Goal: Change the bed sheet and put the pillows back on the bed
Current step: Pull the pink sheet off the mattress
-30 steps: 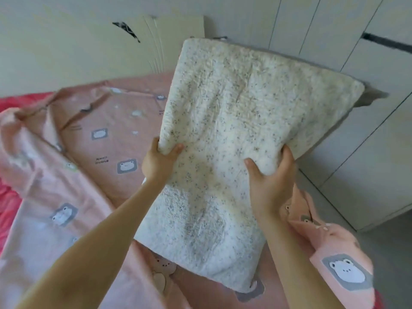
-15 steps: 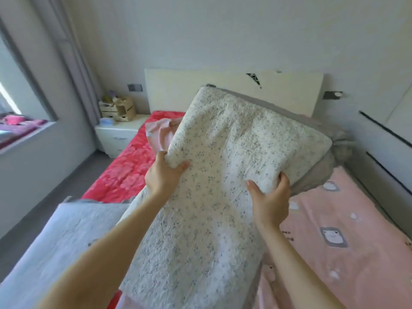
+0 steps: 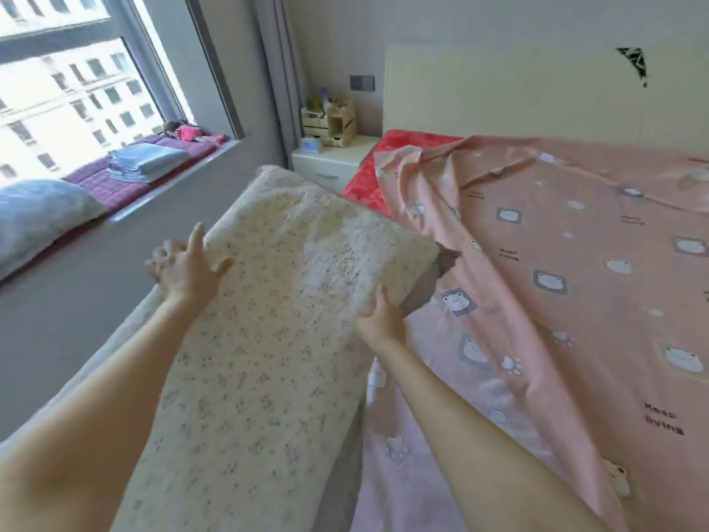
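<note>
We log the bed (image 3: 498,94) under a rumpled pink sheet (image 3: 575,286), with the red mattress cover (image 3: 368,178) bare at its head-left corner. The speckled pillow (image 3: 291,301) lies along the bed's left edge and blocks that edge; its near end is cut off. The window ledge (image 3: 115,193) carries folded linen (image 3: 145,163). The nightstand (image 3: 330,165) has clutter too small to make out. The right hand (image 3: 380,320) grips the pillow's right edge, fingers hidden beneath. The left hand (image 3: 184,270) is blurred, fingers spread wide.

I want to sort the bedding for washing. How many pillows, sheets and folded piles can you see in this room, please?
Pillows: 2, cream speckled pillow, pale blue pillow on the window seat.
Sheets: 2, pink frog sheet, red sheet.
Folded piles: 1, folded linen.
Total: 5.
</note>
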Demonstrator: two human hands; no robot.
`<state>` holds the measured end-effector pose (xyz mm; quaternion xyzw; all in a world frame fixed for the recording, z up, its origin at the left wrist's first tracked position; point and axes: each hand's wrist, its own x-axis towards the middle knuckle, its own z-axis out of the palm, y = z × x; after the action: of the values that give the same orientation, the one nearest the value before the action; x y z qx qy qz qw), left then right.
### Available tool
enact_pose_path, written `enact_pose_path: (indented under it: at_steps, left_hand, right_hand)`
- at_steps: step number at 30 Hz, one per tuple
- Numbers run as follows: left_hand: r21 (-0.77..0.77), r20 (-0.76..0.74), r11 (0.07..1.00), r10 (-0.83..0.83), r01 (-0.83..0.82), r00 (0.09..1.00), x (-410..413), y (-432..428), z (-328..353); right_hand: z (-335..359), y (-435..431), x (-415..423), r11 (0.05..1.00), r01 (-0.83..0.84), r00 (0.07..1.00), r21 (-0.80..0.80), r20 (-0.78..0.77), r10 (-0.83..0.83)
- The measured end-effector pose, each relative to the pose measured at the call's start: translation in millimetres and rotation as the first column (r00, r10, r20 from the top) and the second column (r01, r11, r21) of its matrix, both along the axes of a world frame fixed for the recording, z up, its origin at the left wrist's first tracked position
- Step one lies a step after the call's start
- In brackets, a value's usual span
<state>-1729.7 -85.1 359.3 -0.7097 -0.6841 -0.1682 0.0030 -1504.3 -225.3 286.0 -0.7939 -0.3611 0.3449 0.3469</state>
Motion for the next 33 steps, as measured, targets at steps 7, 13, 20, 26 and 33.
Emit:
enact_pose_path:
  at_steps: [7,13,20,26,33]
  left_hand:
    - [-0.050,-0.028,0.939,-0.343,0.341,0.939,124.7,-28.6,-41.2]
    - [-0.222,0.012,0.689,-0.705,0.690,0.709,314.7,-160.6,-99.9]
    - [-0.280,-0.001,0.214,-0.975,0.936,0.223,515.8,-414.5,-135.1]
    - [-0.471,0.078,-0.064,-0.996,0.880,-0.031,640.6,-664.3,-177.8]
    - [-0.500,0.420,-0.008,-0.877,0.866,0.235,726.4,-814.9,-210.0]
  right_hand:
    - [-47.9,-95.3,65.6,0.980,0.014,0.979,-0.198,0.204,0.027]
    - [-96.5,-309.7,187.1,0.832,0.439,0.893,-0.339,0.266,-0.363]
    - [-121.4,-601.1,278.3,0.439,0.805,0.576,-0.399,0.352,-0.738]
    - [-145.7,-795.4,339.3,0.209,0.943,0.286,-0.260,0.307,-0.908]
    - [-199.0,-895.2,444.0,0.037,0.969,0.052,-0.246,0.058,-0.997]
